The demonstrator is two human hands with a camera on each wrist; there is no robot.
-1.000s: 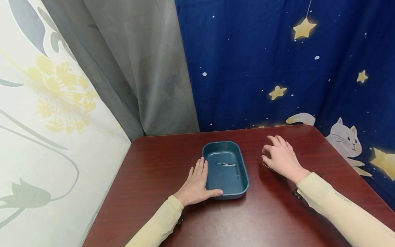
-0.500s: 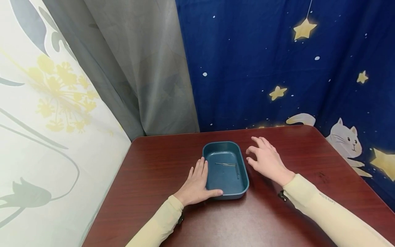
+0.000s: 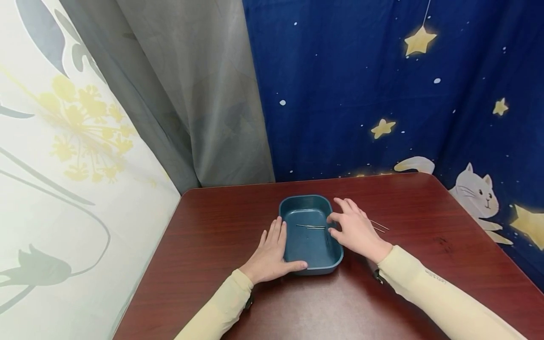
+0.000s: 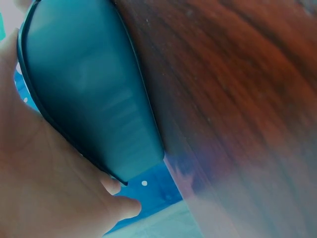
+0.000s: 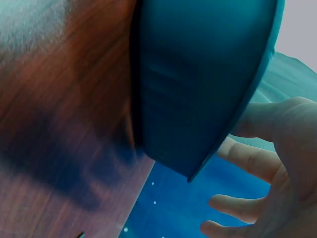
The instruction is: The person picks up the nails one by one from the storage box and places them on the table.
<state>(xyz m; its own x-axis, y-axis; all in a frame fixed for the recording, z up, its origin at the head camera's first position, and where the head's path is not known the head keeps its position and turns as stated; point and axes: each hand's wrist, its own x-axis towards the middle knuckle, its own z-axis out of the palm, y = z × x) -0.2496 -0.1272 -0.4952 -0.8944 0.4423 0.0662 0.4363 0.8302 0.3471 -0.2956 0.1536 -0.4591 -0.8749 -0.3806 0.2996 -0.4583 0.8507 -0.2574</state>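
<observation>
Your left hand [image 3: 269,252] lies along the left side of the blue-green rectangular tray with rounded corners [image 3: 303,252], its fingers straight and the thumb stretched across the near rim. It is not curled round anything. With the palm side set against the wall like that, you are probably bracing so light a vessel, which could otherwise slide on the smooth, reddish-brown wood-grained worktop [image 3: 225,226].

The tray stands between your two hands, its open top facing up. Inside, ahead of your left thumb and stretching towards your right fingertips, lie thin silvery metal rods [image 3: 312,227], resting loose on the tray floor. The raised walls would serve to keep such slim pieces from rolling away.

Your right hand [image 3: 357,231] is over the tray's right rim, fingers spread and slightly bent, thumb and forefinger apart with their tips reaching past the edge. You pinch nothing that shows; whether those fingertips touch the wall, you cannot tell. The high wrist seems to suit clearing the rim.

On the outer side of your right hand, just beside it and well away from your left, two thin straight metal rods [image 3: 379,225] lie on the bare wood, partly hidden by the hand.
</observation>
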